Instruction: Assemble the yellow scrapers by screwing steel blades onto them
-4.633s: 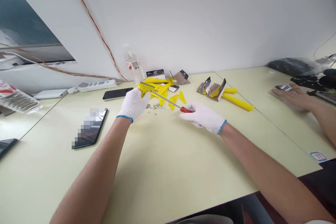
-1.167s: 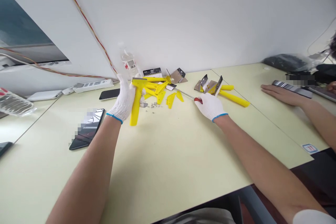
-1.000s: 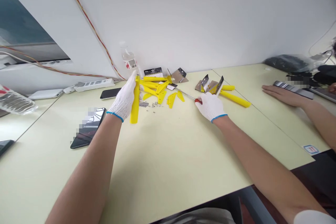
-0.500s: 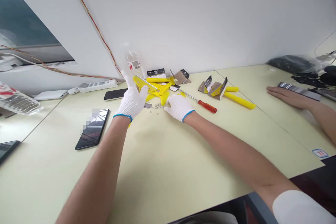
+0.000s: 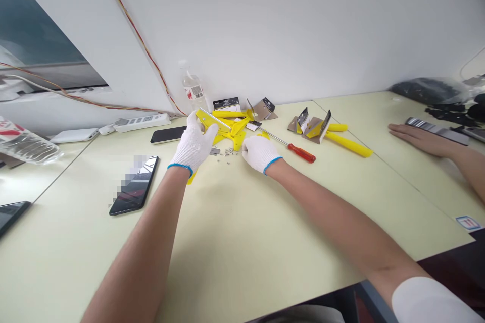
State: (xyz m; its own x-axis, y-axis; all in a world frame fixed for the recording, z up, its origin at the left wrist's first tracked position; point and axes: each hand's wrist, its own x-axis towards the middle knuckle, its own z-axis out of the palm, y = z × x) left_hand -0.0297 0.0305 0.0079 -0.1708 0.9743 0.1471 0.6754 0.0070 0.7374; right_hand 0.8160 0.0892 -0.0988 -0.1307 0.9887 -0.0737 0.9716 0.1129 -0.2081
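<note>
My left hand [image 5: 194, 146], in a white knitted glove with a blue cuff, grips a yellow scraper [image 5: 207, 120]. A metal strip runs along the scraper's head, and its yellow handle shows below my wrist. My right hand [image 5: 261, 153], gloved alike, is closed beside a small pile of screws [image 5: 230, 152]; whatever its fingertips hold is hidden. More yellow scraper parts [image 5: 238, 140] lie just behind the screws. Near them is a small grey metal plate [image 5: 215, 151]. A screwdriver [image 5: 302, 153] with a red handle rests to the right of my right hand.
Further right lie yellow-handled scrapers [image 5: 348, 144] with cardboard on their heads. A water bottle [image 5: 194, 92] stands by the wall. Phones [image 5: 136, 189] and a power strip [image 5: 144, 122] are on the left. Another person's hand [image 5: 420, 140] rests at the far right.
My left hand's raised fingers have folded down around the scraper's head. My right hand's fingers have drawn back slightly from the screws and curled in.
</note>
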